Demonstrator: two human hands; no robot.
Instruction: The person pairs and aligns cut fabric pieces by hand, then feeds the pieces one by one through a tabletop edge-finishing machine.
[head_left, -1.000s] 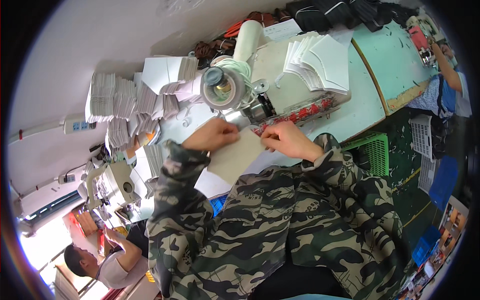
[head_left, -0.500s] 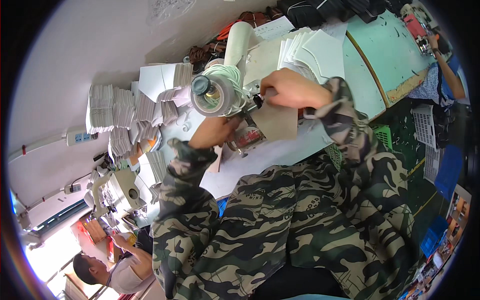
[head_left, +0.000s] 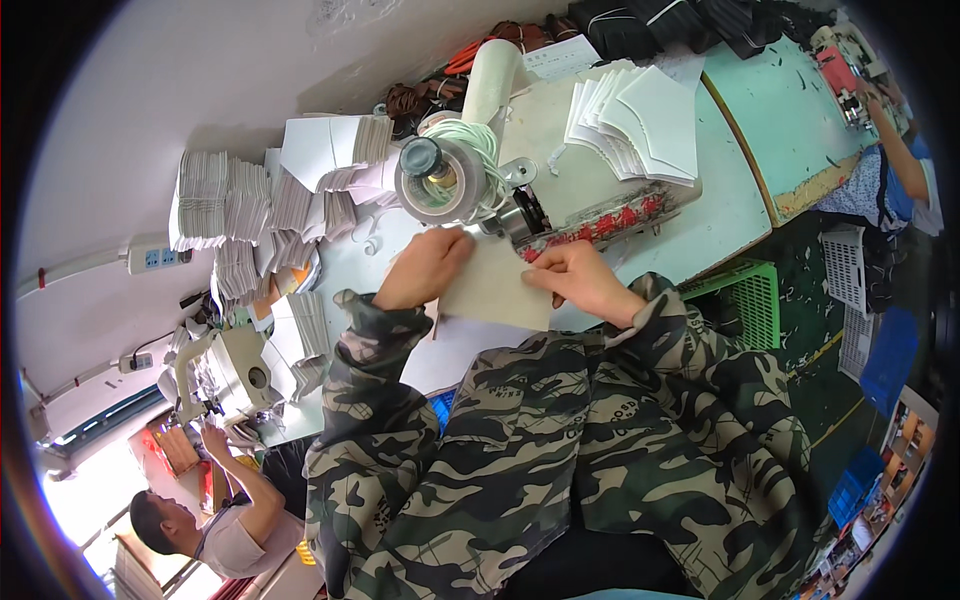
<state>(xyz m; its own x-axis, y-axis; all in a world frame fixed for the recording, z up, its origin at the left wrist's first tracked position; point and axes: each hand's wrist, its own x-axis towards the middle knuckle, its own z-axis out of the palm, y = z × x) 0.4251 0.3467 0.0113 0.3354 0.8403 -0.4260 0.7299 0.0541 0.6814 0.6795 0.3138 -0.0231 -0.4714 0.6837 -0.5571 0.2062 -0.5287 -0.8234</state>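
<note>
A beige flat piece [head_left: 495,290], like thin board or leather, spans the gap between my hands in front of the machine. Its left edge is gripped by my left hand [head_left: 425,268], fingers curled over it. At the upper right edge, thumb and fingers of my right hand [head_left: 585,283] pinch the same piece. Just beyond stands the machine [head_left: 440,180] with a round head, a dark knob and coiled pale cord. A worn red-painted machine bed [head_left: 615,222] reaches off to the right behind my right hand.
Fanned white sheets [head_left: 660,125] lie beyond the machine bed. Stacked pale pieces [head_left: 225,210] crowd the left against the wall. A green crate [head_left: 750,305] stands right of the table. Co-workers sit at lower left and far right, near other machines.
Both hands have come nearer to me, my right one also down from the machine bed. The beige piece has moved left and toward me, away from the machine, and now lies between both hands.
</note>
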